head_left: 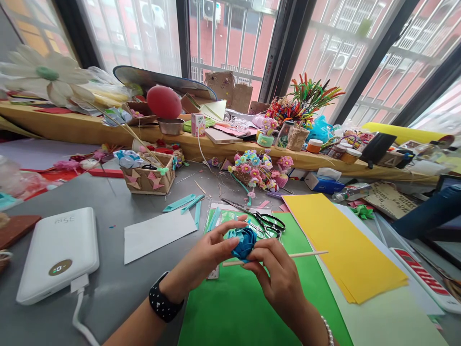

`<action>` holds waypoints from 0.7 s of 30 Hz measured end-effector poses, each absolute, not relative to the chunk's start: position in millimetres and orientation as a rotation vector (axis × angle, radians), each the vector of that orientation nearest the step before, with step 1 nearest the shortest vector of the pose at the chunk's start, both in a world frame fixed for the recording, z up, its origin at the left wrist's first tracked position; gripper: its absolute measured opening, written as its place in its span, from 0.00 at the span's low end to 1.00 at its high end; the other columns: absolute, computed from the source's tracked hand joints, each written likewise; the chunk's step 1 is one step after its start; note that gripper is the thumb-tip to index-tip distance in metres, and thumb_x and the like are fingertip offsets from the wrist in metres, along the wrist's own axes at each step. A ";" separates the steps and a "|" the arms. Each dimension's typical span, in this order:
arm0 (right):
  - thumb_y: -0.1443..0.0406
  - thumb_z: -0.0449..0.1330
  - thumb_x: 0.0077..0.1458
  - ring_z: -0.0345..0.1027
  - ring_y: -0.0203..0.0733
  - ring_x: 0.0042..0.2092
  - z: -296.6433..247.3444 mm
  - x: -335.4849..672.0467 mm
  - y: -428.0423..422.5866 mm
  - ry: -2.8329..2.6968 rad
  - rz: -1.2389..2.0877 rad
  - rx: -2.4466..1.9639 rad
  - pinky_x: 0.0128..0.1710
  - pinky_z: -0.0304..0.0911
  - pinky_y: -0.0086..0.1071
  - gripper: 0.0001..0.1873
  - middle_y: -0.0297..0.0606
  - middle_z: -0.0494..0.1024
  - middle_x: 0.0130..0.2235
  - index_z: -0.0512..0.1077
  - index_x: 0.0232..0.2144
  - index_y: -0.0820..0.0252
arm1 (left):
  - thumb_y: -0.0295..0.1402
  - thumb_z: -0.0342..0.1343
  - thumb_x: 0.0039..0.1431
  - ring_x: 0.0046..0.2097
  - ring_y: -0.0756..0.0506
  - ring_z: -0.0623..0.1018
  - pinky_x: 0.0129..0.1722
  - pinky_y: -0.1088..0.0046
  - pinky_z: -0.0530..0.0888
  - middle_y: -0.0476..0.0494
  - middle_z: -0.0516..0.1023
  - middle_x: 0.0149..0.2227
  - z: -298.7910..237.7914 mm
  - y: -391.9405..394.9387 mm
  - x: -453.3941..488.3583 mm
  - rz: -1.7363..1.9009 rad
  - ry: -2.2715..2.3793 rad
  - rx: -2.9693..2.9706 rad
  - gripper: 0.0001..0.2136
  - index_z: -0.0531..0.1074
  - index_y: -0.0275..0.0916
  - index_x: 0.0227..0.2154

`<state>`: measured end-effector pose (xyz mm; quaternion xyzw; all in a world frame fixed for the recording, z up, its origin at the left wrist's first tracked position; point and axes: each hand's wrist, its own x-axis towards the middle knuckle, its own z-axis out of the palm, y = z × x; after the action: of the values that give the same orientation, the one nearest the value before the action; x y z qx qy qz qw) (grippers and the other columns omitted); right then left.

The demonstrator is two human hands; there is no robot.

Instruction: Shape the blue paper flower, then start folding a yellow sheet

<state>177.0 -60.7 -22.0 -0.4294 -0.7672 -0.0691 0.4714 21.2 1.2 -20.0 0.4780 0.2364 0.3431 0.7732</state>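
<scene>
Held a blue paper flower (244,243) in both hands, above the near-centre green sheet (219,315) on the grey table (111,281). Had the left hand (203,257) half open, thumb and curved fingers around the flower's left side. Had the right hand (279,274) nearly closed, thumb and fingertips pinching the flower's lower right edge. Saw a thin wooden stick (311,253) running sideways below the flower and behind the right hand; couldn't tell whether gripped or just lying there. Wore a dotted black watch (164,295) on the left wrist, a bead bracelet (327,329) on the right. Noted black-handled scissors (272,223) just beyond the flower, yellow paper (342,242) to the right. Found a white slip (158,235) on the left, near turquoise strips (180,204). Spotted a white power bank (59,250) far left, cable (79,310) plugged in. Logged further back: cardboard box (149,181), bunch of small craft flowers (254,168), red balloon (163,102).
</scene>
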 end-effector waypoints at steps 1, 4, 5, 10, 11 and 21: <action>0.65 0.51 0.59 0.65 0.37 0.30 -22.0 176.7 -60.9 -1.876 -0.180 -1.042 0.29 0.65 0.30 0.10 0.38 0.71 0.28 0.68 0.28 0.61 | 0.38 0.61 0.48 0.50 0.43 0.69 0.45 0.70 0.67 0.47 0.58 0.60 -20.6 1.5 20.9 0.749 0.508 1.045 0.15 0.72 0.45 0.41; 0.66 0.51 0.59 0.65 0.37 0.30 -22.0 175.7 -61.9 -1.872 -0.200 -1.027 0.29 0.64 0.30 0.10 0.38 0.71 0.28 0.68 0.28 0.61 | 0.37 0.62 0.46 0.51 0.41 0.68 0.47 0.69 0.65 0.47 0.59 0.59 -20.8 1.4 20.0 0.756 0.478 1.053 0.14 0.73 0.45 0.38; 0.66 0.50 0.59 0.64 0.37 0.30 -22.1 175.4 -62.2 -1.869 -0.205 -1.027 0.29 0.64 0.30 0.10 0.38 0.71 0.28 0.68 0.28 0.61 | 0.36 0.62 0.46 0.51 0.41 0.68 0.47 0.68 0.64 0.48 0.59 0.59 -20.2 1.0 19.9 0.763 0.476 1.056 0.13 0.73 0.45 0.38; 0.66 0.50 0.59 0.64 0.37 0.30 -23.4 174.1 -64.0 -1.862 -0.239 -1.034 0.29 0.64 0.30 0.10 0.38 0.71 0.28 0.68 0.28 0.61 | 0.37 0.63 0.44 0.52 0.40 0.67 0.48 0.68 0.62 0.48 0.61 0.58 -16.5 -0.6 20.6 0.779 0.480 1.070 0.12 0.73 0.44 0.34; 0.66 0.50 0.59 0.64 0.37 0.30 -23.7 173.9 -64.2 -1.860 -0.246 -1.034 0.29 0.63 0.30 0.10 0.38 0.71 0.28 0.68 0.28 0.61 | 0.37 0.63 0.44 0.52 0.40 0.67 0.49 0.68 0.62 0.48 0.62 0.57 -16.2 -0.8 20.8 0.777 0.477 1.074 0.12 0.73 0.44 0.34; 0.65 0.49 0.60 0.63 0.37 0.30 -28.9 172.2 -64.7 -1.830 -0.304 -1.061 0.29 0.63 0.30 0.09 0.37 0.69 0.29 0.65 0.29 0.60 | 0.36 0.65 0.42 0.54 0.39 0.65 0.49 0.69 0.62 0.48 0.63 0.56 -13.5 -6.5 22.4 0.790 0.485 0.993 0.12 0.73 0.43 0.33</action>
<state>172.2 -64.7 -28.9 -0.4350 -0.7506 -0.1249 0.4814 22.4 -6.5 -13.5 0.4592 0.2242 0.3655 0.7780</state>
